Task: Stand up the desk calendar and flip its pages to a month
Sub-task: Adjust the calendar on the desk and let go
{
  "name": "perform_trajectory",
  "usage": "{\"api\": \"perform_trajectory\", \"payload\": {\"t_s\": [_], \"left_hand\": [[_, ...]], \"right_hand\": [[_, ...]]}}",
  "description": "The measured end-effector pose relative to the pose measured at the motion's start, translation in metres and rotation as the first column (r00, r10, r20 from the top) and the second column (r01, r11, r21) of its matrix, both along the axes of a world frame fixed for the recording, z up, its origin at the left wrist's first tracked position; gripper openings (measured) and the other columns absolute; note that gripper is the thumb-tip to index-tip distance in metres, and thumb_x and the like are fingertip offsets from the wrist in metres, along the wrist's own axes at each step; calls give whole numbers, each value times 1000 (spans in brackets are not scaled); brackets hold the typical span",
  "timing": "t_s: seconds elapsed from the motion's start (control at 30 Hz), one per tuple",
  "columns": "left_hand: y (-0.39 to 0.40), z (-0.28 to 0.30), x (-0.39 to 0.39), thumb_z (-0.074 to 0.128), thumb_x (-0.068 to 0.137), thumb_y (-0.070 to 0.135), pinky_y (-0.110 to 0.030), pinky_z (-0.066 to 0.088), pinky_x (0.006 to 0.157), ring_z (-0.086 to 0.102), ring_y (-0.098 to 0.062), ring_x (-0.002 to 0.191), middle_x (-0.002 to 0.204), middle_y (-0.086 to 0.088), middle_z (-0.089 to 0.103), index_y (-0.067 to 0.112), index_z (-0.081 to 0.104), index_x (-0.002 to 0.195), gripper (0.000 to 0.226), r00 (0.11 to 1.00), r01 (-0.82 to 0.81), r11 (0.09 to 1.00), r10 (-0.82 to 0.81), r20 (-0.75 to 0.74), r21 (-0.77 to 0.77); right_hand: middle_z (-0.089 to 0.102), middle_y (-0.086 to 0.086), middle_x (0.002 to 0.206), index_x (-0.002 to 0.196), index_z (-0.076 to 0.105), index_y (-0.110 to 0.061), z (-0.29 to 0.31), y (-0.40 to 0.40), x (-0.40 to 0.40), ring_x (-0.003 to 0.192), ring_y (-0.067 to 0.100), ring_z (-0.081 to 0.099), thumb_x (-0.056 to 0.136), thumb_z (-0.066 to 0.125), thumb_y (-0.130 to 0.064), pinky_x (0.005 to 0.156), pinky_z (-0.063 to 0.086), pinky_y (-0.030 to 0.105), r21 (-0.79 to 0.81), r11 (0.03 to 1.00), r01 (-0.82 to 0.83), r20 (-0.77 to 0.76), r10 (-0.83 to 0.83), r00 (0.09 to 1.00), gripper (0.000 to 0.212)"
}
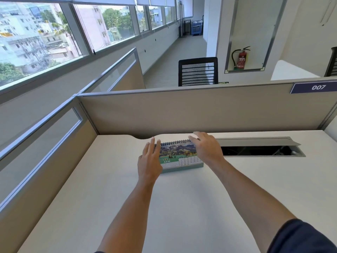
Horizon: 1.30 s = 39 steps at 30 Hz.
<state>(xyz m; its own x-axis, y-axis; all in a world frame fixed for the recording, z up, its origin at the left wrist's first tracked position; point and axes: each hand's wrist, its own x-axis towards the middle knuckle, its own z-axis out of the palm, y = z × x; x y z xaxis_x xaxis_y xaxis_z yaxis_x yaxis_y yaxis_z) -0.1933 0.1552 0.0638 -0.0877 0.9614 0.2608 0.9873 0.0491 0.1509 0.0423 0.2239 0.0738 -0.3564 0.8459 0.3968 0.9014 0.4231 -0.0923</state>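
Note:
A spiral-bound desk calendar (179, 154) stands upright on the white desk (164, 207), near the back partition. Its front page shows a mountain picture, the word JUNE on a green band, and a date grid. My left hand (149, 159) rests against the calendar's left edge with fingers spread and pointing up. My right hand (206, 147) lies over the top right corner by the spiral binding, fingers stretched out flat. Whether either hand actually grips the calendar is unclear; both hide its side edges.
A beige partition (200, 110) runs behind the desk, with a blue tag reading 007 (318, 87). An open cable tray with a raised grey lid (259, 146) sits right of the calendar. A side partition (45, 152) bounds the desk on the left.

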Motion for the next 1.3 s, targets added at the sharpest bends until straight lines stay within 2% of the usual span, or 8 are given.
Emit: {"api": "perform_trajectory", "payload": {"t_s": [0.27,0.53,0.77,0.93,1.0,1.1,1.2,1.3], "left_hand": [[6,6,-2,67,83,21,-44,45,102,17,-25,154,171,-2,8,23,6,162,100,999,7,992,-14,-49,-127],[6,-3,0,67,85,33,-43,38,110,7,-29,157,171,-6,-1,21,-2,162,104,992,1,995,-13,-125,-99],[1,-20,-9,70,80,30,-41,34,110,-2,-33,157,168,-15,-16,33,15,160,97,957,53,993,-81,-280,-104],[3,-16,-8,71,82,31,-41,35,108,8,-34,156,169,-19,-4,31,22,160,92,955,85,995,-96,-280,-53],[2,-13,-7,72,83,30,-43,39,106,26,-35,151,168,-20,8,27,25,160,90,974,93,996,-88,-209,12],[3,-10,-5,67,90,25,-44,43,102,51,-32,133,161,-16,30,20,33,157,75,988,-41,994,25,155,103],[12,-5,-3,62,96,24,-43,50,98,61,-30,118,133,-13,60,14,44,150,58,774,-198,977,104,625,83],[24,1,-5,58,99,26,-40,52,92,65,-27,108,117,-12,68,14,48,144,48,635,-256,966,140,760,36]], "right_hand": [[35,19,165,163,22,-10,-10,3,0,154,32,32,96,42,8,119,37,43,-38,998,-50,159,56,986,73],[-1,13,174,166,6,-18,-21,1,15,161,32,4,93,42,2,130,15,44,30,984,-174,271,160,949,84],[3,16,174,154,46,-27,-25,0,22,160,36,11,94,54,-3,127,22,47,-33,982,-188,328,188,926,65],[10,14,174,159,37,-25,-20,2,17,159,34,16,93,57,-3,125,30,47,-34,981,-192,292,194,937,73],[19,13,172,161,33,-22,-20,0,19,157,32,25,91,63,-5,121,37,46,6,980,-199,195,194,961,78],[34,10,168,161,33,-17,-24,-2,18,150,29,39,96,66,-20,110,46,43,-61,998,-19,-250,3,968,73],[61,8,140,148,49,-12,-25,4,13,129,25,58,99,63,-38,98,50,38,-351,933,75,-666,-305,681,57],[72,1,106,117,66,-13,-19,12,8,101,20,68,98,63,-49,77,51,28,-479,878,-1,-759,-414,504,41]]}}
